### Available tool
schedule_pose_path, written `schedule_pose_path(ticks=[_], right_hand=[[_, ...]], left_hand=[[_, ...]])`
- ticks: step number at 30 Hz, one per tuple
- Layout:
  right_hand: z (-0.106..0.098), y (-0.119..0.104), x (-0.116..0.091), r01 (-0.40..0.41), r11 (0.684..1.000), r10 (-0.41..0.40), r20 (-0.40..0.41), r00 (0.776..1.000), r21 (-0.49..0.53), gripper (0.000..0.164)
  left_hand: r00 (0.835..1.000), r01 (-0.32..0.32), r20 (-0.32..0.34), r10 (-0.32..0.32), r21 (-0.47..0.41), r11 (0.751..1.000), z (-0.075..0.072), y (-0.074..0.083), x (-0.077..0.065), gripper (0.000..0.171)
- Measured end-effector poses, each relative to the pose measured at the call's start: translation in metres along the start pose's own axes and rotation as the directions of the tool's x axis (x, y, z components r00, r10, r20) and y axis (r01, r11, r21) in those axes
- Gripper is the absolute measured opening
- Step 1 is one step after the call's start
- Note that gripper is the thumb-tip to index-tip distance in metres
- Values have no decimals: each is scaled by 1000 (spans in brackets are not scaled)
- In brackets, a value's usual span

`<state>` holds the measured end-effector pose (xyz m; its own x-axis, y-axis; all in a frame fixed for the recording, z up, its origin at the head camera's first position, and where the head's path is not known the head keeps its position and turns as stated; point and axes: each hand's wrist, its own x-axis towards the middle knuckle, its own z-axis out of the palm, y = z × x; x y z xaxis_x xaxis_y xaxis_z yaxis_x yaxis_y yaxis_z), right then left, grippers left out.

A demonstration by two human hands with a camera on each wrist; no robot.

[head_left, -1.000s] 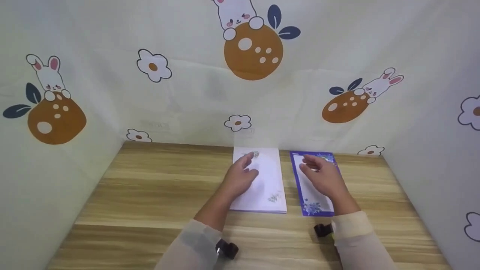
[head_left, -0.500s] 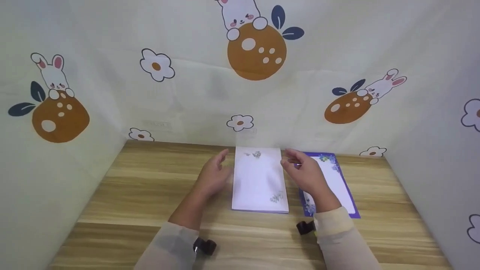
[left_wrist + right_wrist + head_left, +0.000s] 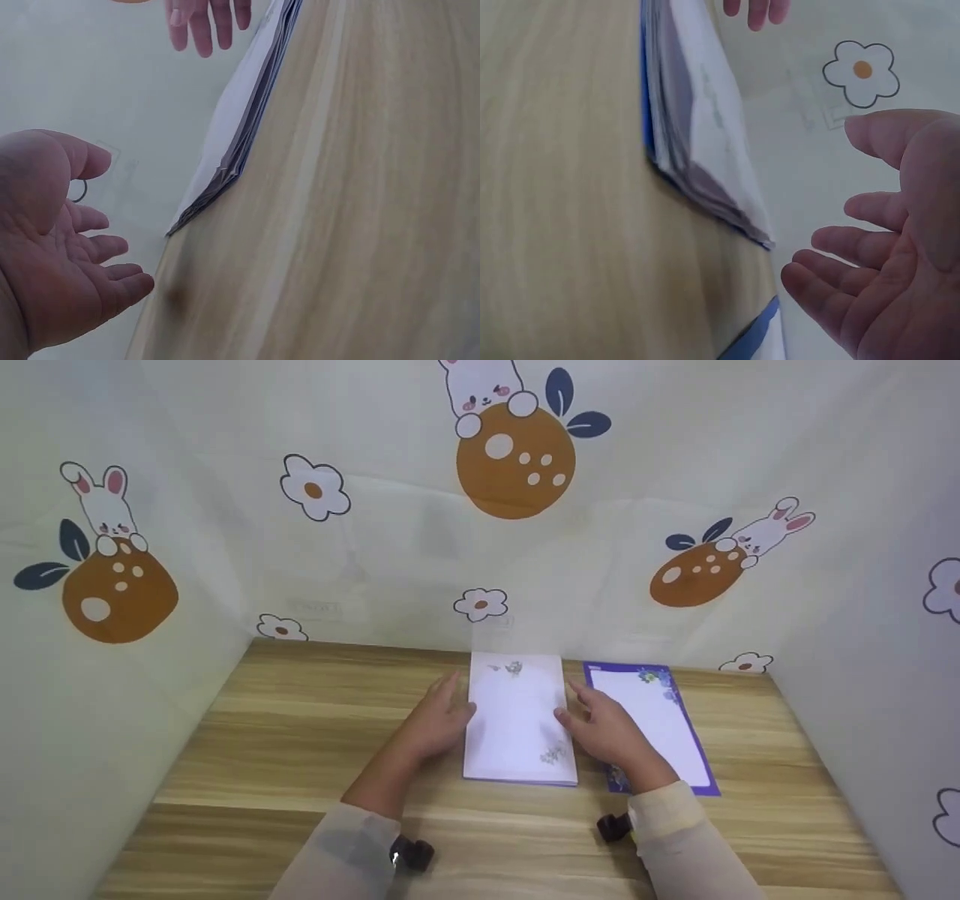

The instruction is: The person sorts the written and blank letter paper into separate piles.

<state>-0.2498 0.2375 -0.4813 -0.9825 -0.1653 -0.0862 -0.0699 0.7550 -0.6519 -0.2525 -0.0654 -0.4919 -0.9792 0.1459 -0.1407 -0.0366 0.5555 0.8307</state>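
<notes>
A stack of white paper sheets [image 3: 517, 720] with small printed flowers lies on the wooden table, a thin blue layer showing along its bottom edge. My left hand [image 3: 435, 724] is at the stack's left side, fingers relaxed and the thumb tip right at the edge. Across from it, my right hand [image 3: 604, 727] stands at the right side with loosely bent fingers, its thumb tip overlapping the edge in the head view. Both palms face the stack, and neither hand holds anything. A purple-bordered sheet [image 3: 667, 727] with blue flowers lies to the right, partly hidden under my right hand and wrist.
Behind the wooden table [image 3: 300, 720] hangs a pale cloth [image 3: 390, 555] printed with rabbits, oranges and flowers, which also closes off both sides. The stack's far end reaches the cloth. A black wrist camera [image 3: 415, 853] sits at my left sleeve, another black camera [image 3: 615, 826] at the right.
Both hands first moved left, from over the stack and the purple-bordered sheet to either side of the stack. Since then the hands have lowered slightly, thumbs nearing its edges. The papers stay put.
</notes>
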Motion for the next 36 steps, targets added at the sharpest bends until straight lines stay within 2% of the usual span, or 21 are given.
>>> schedule_pose_path(ticks=[4, 7, 10, 13, 18, 22, 28, 36], right_hand=[[3, 2, 0, -29, 999, 30, 35, 999, -27, 79], [5, 5, 0, -15, 999, 19, 80, 997, -52, 81], [6, 7, -2, 25, 997, -14, 137, 990, -77, 84], [7, 9, -3, 73, 992, -53, 197, 979, -99, 87], [7, 10, -8, 109, 988, -75, 280, 957, -110, 89], [8, 10, -9, 100, 986, -55, 299, 953, -136, 88], [10, 9, -9, 105, 980, -53, 285, 957, -171, 86], [13, 6, -8, 107, 978, -63, 235, 970, -181, 72]], left_hand=[[999, 26, 33, -27, 14, 1000, 2, 1, 1, 78], [997, 16, 74, -22, 74, 997, 4, 3, 1, 80], [989, -42, 144, 19, 158, 986, 4, 1, -1, 87], [974, -106, 221, 56, 223, 969, 3, -3, -4, 94], [952, -168, 297, 72, 310, 936, 3, -7, -9, 98], [948, -153, 315, 39, 346, 926, 5, -7, -11, 92], [954, -115, 300, -4, 380, 918, 9, -4, -11, 87], [969, -99, 245, 0, 390, 915, 12, -3, -9, 71]])
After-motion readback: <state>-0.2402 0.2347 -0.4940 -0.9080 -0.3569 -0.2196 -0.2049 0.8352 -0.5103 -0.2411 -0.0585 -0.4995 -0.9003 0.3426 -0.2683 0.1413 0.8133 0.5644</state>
